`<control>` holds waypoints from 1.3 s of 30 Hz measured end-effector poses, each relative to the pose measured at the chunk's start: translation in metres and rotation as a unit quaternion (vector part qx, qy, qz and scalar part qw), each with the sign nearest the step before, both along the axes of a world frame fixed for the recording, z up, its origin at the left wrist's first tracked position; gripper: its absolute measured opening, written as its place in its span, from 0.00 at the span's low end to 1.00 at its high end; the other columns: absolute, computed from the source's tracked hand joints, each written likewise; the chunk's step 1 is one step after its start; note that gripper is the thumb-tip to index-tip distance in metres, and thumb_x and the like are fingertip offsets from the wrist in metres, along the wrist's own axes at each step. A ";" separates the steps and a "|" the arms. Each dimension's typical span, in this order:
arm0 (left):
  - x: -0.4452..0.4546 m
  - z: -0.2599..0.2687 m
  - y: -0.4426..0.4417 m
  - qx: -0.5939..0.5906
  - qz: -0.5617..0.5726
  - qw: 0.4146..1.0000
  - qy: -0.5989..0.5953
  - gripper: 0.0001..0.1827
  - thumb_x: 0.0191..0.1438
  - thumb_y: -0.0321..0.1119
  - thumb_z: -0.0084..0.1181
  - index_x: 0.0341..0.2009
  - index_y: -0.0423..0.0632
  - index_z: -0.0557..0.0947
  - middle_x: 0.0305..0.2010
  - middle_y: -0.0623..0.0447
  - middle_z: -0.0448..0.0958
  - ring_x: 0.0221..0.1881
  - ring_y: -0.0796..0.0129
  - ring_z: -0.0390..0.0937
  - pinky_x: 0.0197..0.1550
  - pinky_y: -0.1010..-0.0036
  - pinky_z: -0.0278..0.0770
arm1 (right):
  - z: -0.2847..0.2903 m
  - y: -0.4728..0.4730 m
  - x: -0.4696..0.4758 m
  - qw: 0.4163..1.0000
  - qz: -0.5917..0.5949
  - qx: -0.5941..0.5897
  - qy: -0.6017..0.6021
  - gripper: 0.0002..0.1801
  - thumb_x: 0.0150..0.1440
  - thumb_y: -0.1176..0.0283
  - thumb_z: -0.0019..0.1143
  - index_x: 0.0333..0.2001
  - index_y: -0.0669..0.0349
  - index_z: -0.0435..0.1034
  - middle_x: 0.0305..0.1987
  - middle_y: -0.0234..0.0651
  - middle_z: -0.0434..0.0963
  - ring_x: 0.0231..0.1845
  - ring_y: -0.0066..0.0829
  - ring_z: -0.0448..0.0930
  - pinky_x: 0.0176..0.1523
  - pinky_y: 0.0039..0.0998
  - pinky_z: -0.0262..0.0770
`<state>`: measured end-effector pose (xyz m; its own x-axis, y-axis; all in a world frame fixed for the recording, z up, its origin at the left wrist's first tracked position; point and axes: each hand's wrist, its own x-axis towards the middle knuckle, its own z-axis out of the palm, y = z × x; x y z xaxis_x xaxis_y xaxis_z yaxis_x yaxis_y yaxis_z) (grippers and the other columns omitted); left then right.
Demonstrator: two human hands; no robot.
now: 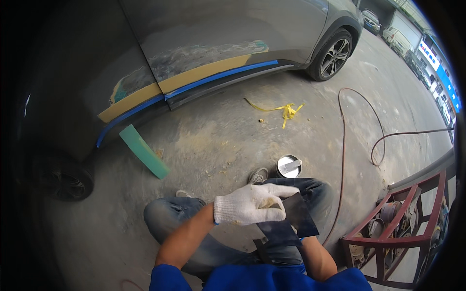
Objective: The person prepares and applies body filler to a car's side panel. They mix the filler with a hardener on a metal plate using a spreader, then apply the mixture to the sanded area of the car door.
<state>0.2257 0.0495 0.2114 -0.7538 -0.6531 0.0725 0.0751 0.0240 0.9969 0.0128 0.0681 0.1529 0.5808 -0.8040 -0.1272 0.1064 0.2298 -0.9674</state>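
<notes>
My left hand [251, 204], in a white knitted glove, reaches across my lap, its fingers on the upper edge of two dark flat sheets [300, 214], one overlapping the other. Beneath them lies my right hand [295, 230], mostly hidden, with only a bit showing between the sheets; its grip cannot be made out. In front of my knees stands an open round can [288, 166] with a flat scraper blade [290, 166] across its top. The grey car door [218, 32] has a sanded patch [204, 54] above beige masking [204, 74] and blue tape [225, 79].
On the concrete floor lie a long green sanding block [143, 151] and a tangle of yellow strip [288, 111]. A reddish air hose [341, 145] loops along the right. At the lower right is a red metal rack [389, 240] holding discs and tools. Car wheels stand at both sides.
</notes>
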 end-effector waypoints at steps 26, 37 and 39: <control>0.145 -0.048 0.001 0.134 0.359 0.916 -0.121 0.14 0.66 0.37 0.56 0.37 0.36 0.83 0.33 0.56 0.82 0.34 0.78 0.77 0.38 0.79 0.76 | 0.191 0.001 0.013 0.665 0.294 -0.544 0.419 0.16 0.61 0.62 0.53 0.28 0.64 0.67 0.16 0.36 0.73 0.17 0.37 0.80 0.17 0.39 0.73; 0.144 -0.061 -0.014 0.178 0.415 0.891 -0.047 0.13 0.65 0.37 0.58 0.33 0.40 0.82 0.31 0.56 0.80 0.29 0.77 0.76 0.30 0.77 0.78 | 0.265 0.013 0.085 0.554 0.496 -0.568 0.352 0.11 0.55 0.66 0.58 0.32 0.64 0.74 0.20 0.38 0.77 0.23 0.35 0.83 0.22 0.38 0.77; 0.139 -0.055 -0.018 0.202 0.417 0.886 -0.038 0.13 0.65 0.37 0.58 0.34 0.40 0.83 0.32 0.56 0.81 0.29 0.77 0.76 0.30 0.77 0.78 | 0.264 0.009 0.093 0.553 0.515 -0.563 0.335 0.11 0.55 0.65 0.58 0.33 0.63 0.75 0.21 0.38 0.77 0.25 0.35 0.84 0.23 0.38 0.77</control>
